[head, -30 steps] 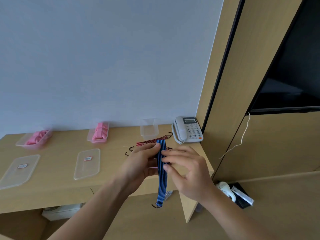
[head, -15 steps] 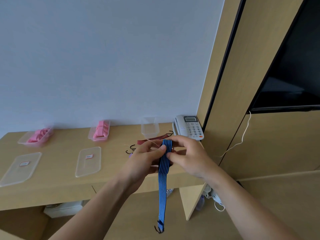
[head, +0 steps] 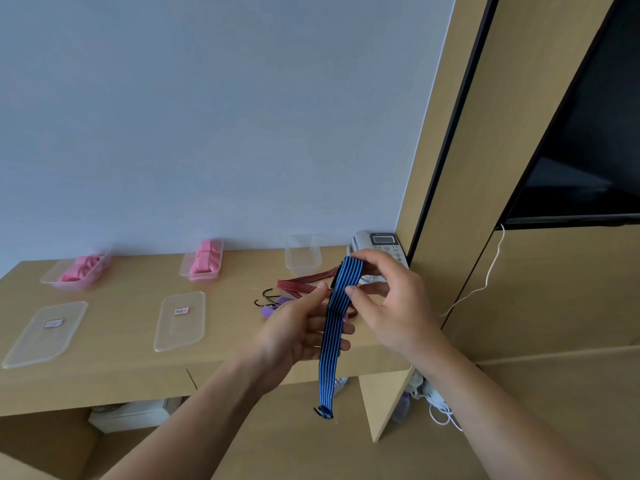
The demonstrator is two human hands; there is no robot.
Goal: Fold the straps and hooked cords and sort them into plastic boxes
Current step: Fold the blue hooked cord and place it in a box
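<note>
Blue-and-black striped, the hooked cord [head: 333, 327] hangs before the wooden desk [head: 235, 327], its top bent over in our right hand [head: 391, 306], whose curled fingers and thumb pinch the fold, while our left hand [head: 294, 336] pinches the band just below. Its lower hook [head: 320, 412] dangles under the desk edge; behind our hands a red striped cord [head: 301, 284] lies on the desk near a clear plastic box [head: 303, 259].

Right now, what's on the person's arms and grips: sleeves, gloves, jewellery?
Nothing worn. Left grip and right grip are bare hands, no gloves or rings visible. Left forearm and right forearm bare to the frame edge: no sleeves, watch or bands.
</note>
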